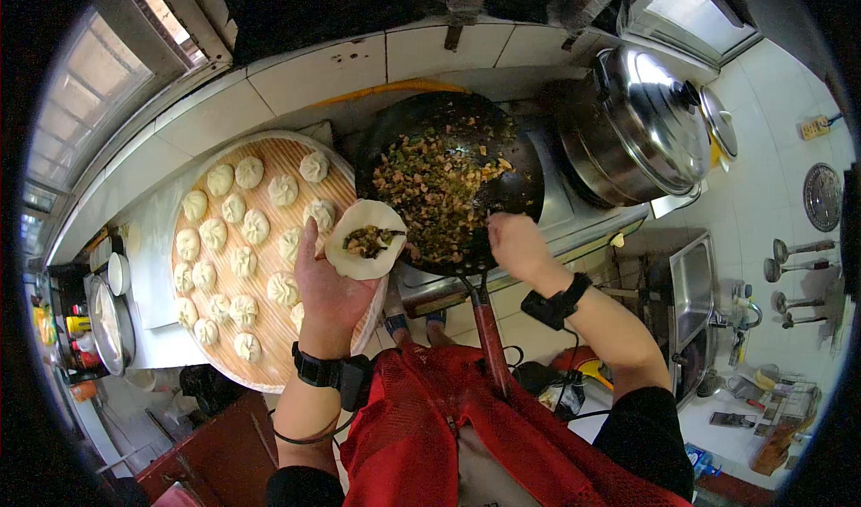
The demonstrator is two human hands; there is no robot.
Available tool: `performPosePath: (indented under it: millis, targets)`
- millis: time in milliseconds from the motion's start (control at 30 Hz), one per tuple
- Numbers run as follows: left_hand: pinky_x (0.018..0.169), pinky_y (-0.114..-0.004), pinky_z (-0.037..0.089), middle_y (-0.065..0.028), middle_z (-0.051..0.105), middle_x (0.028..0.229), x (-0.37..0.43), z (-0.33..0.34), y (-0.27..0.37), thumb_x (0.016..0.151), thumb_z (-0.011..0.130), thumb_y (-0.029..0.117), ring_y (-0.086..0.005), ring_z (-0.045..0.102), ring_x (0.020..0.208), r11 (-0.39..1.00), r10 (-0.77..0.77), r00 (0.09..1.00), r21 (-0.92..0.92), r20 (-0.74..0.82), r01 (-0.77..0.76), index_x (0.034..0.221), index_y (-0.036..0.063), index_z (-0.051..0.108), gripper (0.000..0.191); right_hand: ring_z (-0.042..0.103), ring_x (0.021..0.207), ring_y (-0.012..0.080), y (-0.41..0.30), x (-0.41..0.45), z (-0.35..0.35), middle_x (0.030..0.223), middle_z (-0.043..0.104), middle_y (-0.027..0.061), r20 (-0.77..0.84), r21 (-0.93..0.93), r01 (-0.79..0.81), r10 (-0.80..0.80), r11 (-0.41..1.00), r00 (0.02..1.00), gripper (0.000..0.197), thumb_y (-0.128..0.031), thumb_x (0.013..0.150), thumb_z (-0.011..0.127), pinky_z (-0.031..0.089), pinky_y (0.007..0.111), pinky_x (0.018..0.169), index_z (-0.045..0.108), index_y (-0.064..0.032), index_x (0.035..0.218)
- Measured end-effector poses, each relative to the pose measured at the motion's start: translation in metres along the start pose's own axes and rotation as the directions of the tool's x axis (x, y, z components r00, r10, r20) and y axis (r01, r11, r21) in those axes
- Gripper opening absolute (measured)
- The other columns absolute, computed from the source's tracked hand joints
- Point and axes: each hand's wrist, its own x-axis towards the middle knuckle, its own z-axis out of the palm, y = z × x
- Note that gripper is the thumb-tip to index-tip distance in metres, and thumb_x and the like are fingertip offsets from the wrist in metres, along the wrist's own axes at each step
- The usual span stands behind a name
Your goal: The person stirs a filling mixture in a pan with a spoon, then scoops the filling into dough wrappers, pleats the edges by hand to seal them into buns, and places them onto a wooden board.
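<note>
On the palm and fingers of my left hand (336,298) lies a round dough wrapper (343,265) with a mound of chopped filling (368,241) in its middle. My right hand (521,248) is closed in a fist over the right rim of a black wok (528,170); what its fingers grip is too small to tell. Loose chopped filling (430,184) covers much of the wok's inside. To the left, several pleated buns (243,261) sit spaced out on a round slatted tray (269,328), which reaches behind my left hand.
The wok's red handle (491,345) points towards my body. A lidded steel steamer pot (632,130) stands at the right on the stove (558,204). Further right are a sink (693,291) and hanging ladles (800,265). A metal basin (111,325) stands at the far left.
</note>
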Motion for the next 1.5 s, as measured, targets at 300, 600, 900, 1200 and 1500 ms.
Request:
performPosePath:
  millis: [300,600,900,1200,1500]
  targets:
    - [0.105,-0.048,0.043,-0.0157,0.053,0.130,-0.004,-0.009,0.009,0.097,0.047,0.049,-0.0312,0.052,0.122,0.999,0.047,0.999,0.002,-0.025,-0.047,0.135,0.0017,0.046,0.061,0.047,0.056,0.0124,0.004,-0.011,0.008,0.069,0.056,0.0013,0.037,0.681,-0.152,0.174,0.716,0.984,0.020,-0.010,0.098,0.054,0.041,0.028,0.053,0.068,0.0038,0.106]
    - [0.106,-0.050,0.043,-0.0170,0.053,0.128,0.007,-0.004,-0.009,0.098,0.044,0.049,-0.0326,0.052,0.120,0.999,0.033,0.999,0.001,-0.008,-0.033,0.135,0.0005,0.045,0.061,0.028,0.048,0.0036,-0.027,-0.028,-0.044,0.059,0.036,-0.0071,0.362,0.866,-0.431,0.278,0.254,0.890,0.025,-0.013,0.101,0.050,0.022,0.024,0.043,0.066,0.0000,0.116]
    - [0.106,-0.049,0.042,-0.0166,0.054,0.132,0.032,0.017,-0.049,0.100,0.041,0.050,-0.0320,0.052,0.123,0.989,-0.144,0.989,-0.026,0.036,0.145,0.133,-0.0017,0.049,0.062,0.059,0.065,0.0200,-0.057,-0.059,-0.034,0.076,0.058,0.0083,-0.525,0.194,0.451,-0.296,0.871,0.798,0.027,-0.007,0.093,0.060,0.048,0.028,0.056,0.063,0.0024,0.118]
    - [0.102,-0.049,0.046,-0.0154,0.056,0.129,0.036,0.024,-0.065,0.100,0.038,0.051,-0.0312,0.054,0.121,0.984,-0.178,0.983,0.016,0.052,0.177,0.132,0.0018,0.051,0.060,0.053,0.056,0.0224,-0.057,-0.076,-0.027,0.068,0.053,0.0077,-0.435,-0.368,0.348,-0.490,0.862,0.755,0.053,0.003,0.077,0.065,0.045,0.034,0.048,0.058,0.0035,0.129]
    - [0.108,-0.050,0.041,-0.0165,0.052,0.134,0.041,0.015,-0.069,0.100,0.037,0.053,-0.0326,0.051,0.124,0.980,-0.191,0.977,-0.045,0.098,0.196,0.137,0.0026,0.047,0.063,0.059,0.062,0.0311,-0.059,-0.082,-0.033,0.076,0.060,0.0148,-0.445,0.141,0.338,-0.245,0.931,0.861,0.043,0.004,0.084,0.059,0.047,0.036,0.055,0.059,-0.0031,0.127]
